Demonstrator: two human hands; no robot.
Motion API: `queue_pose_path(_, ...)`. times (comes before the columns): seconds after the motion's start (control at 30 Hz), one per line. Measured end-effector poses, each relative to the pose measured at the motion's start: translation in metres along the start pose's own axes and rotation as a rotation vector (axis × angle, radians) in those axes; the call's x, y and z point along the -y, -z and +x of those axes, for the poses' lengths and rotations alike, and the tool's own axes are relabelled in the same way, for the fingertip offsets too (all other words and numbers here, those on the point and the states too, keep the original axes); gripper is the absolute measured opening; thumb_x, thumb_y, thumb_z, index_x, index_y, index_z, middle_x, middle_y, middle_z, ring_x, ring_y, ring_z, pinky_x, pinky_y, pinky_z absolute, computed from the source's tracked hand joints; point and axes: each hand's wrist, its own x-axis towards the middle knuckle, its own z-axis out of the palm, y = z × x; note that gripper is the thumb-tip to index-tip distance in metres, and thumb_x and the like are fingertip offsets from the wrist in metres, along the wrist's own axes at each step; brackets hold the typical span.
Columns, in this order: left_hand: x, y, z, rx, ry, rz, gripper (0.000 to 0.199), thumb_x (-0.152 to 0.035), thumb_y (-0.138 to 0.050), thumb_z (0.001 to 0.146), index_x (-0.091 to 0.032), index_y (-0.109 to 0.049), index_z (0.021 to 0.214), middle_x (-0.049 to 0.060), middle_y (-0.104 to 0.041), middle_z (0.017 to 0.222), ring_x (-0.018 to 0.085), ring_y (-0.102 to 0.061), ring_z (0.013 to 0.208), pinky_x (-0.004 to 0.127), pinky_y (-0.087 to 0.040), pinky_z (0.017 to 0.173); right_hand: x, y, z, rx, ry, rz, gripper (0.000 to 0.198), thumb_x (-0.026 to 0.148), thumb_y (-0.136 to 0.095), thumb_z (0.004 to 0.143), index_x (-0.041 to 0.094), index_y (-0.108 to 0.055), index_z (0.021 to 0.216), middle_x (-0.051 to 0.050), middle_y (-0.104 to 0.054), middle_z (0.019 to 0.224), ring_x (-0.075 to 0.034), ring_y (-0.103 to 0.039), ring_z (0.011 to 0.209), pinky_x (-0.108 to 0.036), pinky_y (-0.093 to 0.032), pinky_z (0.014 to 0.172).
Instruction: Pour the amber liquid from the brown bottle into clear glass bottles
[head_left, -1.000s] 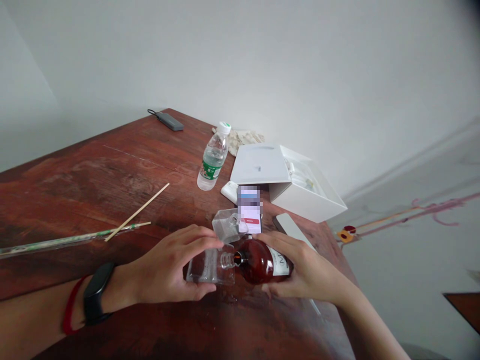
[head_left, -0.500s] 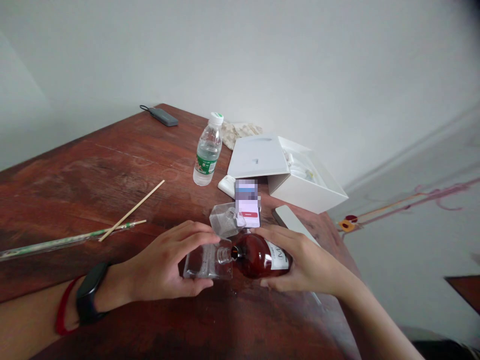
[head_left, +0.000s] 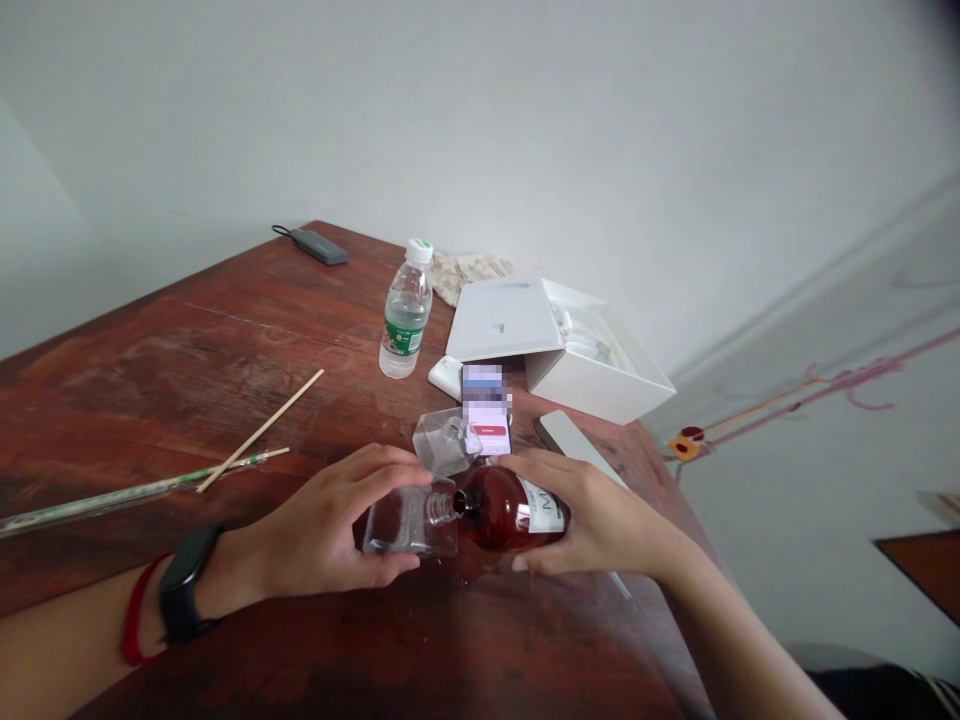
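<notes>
The clear bottle [head_left: 409, 530] lies between the left hand's [head_left: 352, 525] fingers and thumb: fingers along its far edge, thumb along its near edge, neck pointing right. The brown bottle [head_left: 499, 510] sits in the right hand [head_left: 589, 510], neck pointing left, fingers over its far side and thumb at its near side. The two mouths face each other just above the table [head_left: 360, 650]; whether they touch, I cannot tell.

Both hands curve in from the sides, each closed around its bottle, palms turned inward. The level inside the brown bottle cannot be made out. Another clear container [head_left: 435, 445] lies just beyond the left fingertips, by the phone [head_left: 487, 430]. Farther back, a capped water bottle [head_left: 405, 325] stands upright, partly filled, and the open white box [head_left: 592, 390] holds pale wrapped items.
</notes>
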Motion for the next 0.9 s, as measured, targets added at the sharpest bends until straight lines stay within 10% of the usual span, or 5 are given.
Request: queue_pose_path(0.9, -0.0010, 0.0018, 0.0010, 0.045, -0.002, 0.006, 0.066, -0.029, -0.088, 0.092, -0.029, -0.053, 0.148, 0.008, -0.065, 0.141, 0.028, -0.065, 0.131, 0.043, -0.055, 0.116, 0.0034, 0.0019, -0.0007, -0.008, 0.017, -0.025, 0.087, 0.058, -0.092, 0.082, 0.022, -0.058, 0.155, -0.016, -0.076, 0.141, -0.035, -0.077, 0.121, -0.044, -0.062, 0.100)
